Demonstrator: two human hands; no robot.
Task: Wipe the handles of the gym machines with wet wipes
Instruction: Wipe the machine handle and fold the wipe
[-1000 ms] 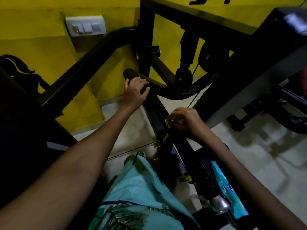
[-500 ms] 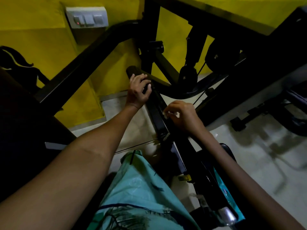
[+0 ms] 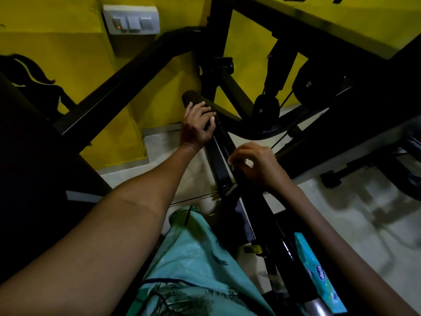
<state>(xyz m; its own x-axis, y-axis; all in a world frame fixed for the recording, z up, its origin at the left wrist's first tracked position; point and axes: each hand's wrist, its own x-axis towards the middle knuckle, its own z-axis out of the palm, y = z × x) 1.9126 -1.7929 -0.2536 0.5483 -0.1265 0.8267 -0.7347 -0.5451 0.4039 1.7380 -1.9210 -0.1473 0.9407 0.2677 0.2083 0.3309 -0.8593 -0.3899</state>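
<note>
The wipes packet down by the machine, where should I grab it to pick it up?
Take the wipes packet by its long edges, near the middle. It lies flat and narrow beside the black machine bar, which crowds its left edge, so reaching down from above on the floor side looks easiest. The right hand is nearer, though it seems to pinch a white wipe now.

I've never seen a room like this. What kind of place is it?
Most likely a gym. The left hand grips a padded handle on a black machine frame with a cable pulley, beside a yellow wall.
</note>
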